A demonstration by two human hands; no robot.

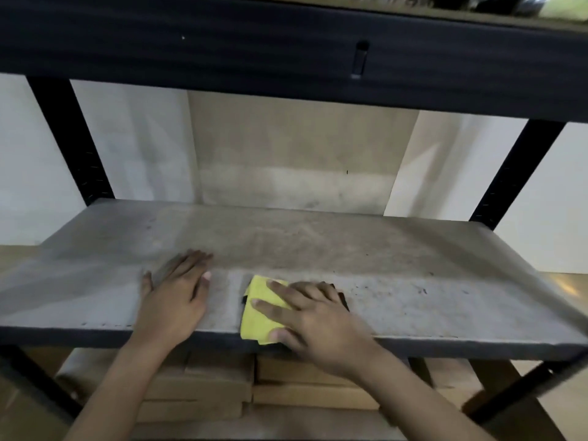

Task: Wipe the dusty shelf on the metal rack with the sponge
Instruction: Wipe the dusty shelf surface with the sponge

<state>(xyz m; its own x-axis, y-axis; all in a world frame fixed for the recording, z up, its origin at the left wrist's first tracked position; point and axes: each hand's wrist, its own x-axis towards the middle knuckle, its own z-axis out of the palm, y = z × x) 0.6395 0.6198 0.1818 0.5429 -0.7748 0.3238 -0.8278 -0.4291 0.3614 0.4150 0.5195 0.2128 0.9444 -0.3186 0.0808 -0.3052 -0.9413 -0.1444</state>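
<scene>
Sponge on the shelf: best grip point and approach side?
Come from above and press the yellow top of the sponge, as the right hand does now: it lies flat at the front edge of the shelf, dark scrub side down, so a spread palm covers it.

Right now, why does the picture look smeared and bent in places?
Head view: the right hand on the yellow sponge is motion-blurred; the wide lens bows the dusty grey shelf and black metal rack posts; the top beam sits in dark shadow.

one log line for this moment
right hand presses sponge at front edge | left hand flat on shelf | dust remains
</scene>
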